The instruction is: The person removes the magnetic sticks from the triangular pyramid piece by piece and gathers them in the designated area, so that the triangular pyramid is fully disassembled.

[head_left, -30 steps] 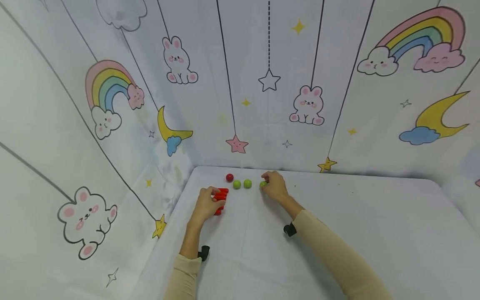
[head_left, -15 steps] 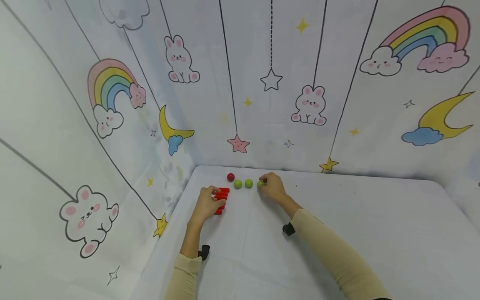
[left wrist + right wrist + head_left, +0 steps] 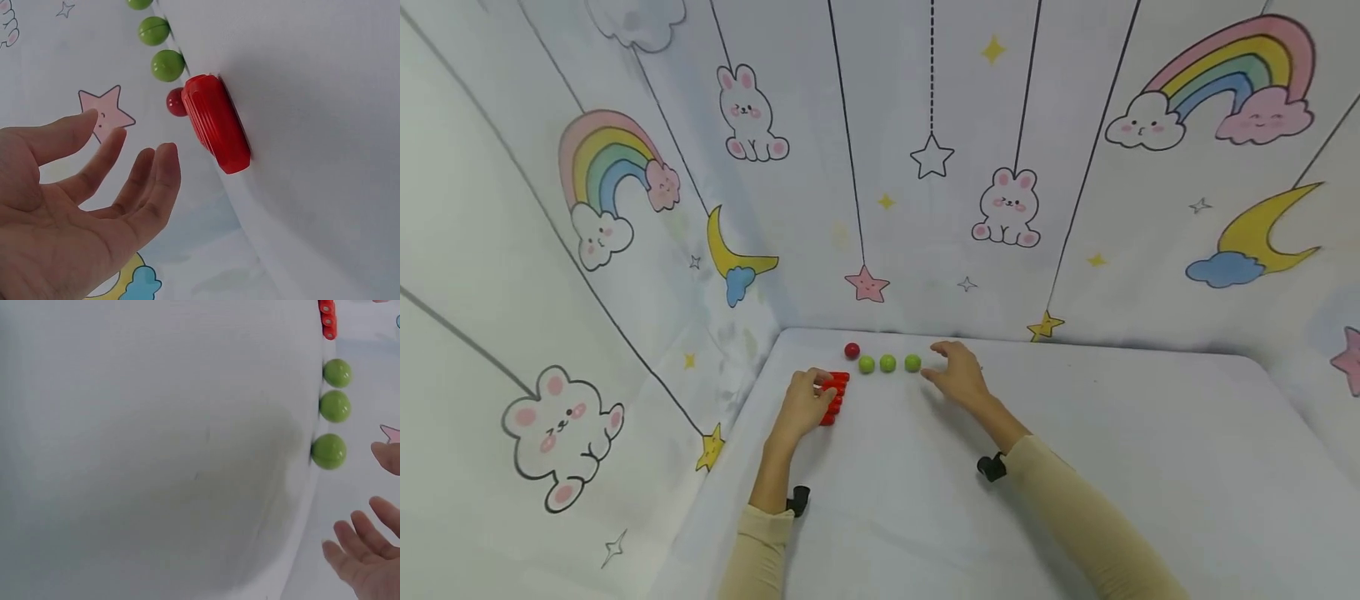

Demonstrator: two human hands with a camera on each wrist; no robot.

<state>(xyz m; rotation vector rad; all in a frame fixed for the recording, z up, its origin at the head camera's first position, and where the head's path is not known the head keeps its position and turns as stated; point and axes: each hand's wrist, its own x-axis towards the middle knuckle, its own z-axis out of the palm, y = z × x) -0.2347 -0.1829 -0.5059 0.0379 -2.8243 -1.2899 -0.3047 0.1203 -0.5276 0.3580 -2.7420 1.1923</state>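
Several red rod-like pieces [image 3: 841,377] lie side by side at the left of the white table; my left hand [image 3: 803,407] hovers over them and partly hides them in the head view. In the left wrist view that hand [image 3: 94,212] is apart from the red row [image 3: 219,125], its fingers loosely bent and empty. Three green balls stand in a line: left [image 3: 867,364], middle [image 3: 887,362] and right [image 3: 912,362]. Just right of the last one is my right hand [image 3: 962,377], thumb and fingers spread, holding nothing. The right wrist view shows a gap between this hand [image 3: 375,556] and the nearest green ball [image 3: 329,451].
A dark red ball [image 3: 852,351] sits behind the left green ball, close to the table's back edge. Cloth walls [image 3: 820,208] with cartoon prints rise behind and left of the white tabletop [image 3: 1112,433].
My right hand pushed the rightmost green ball slightly left, then let go and drew back to the right with its fingers spread. The left hand stayed over the red pieces.
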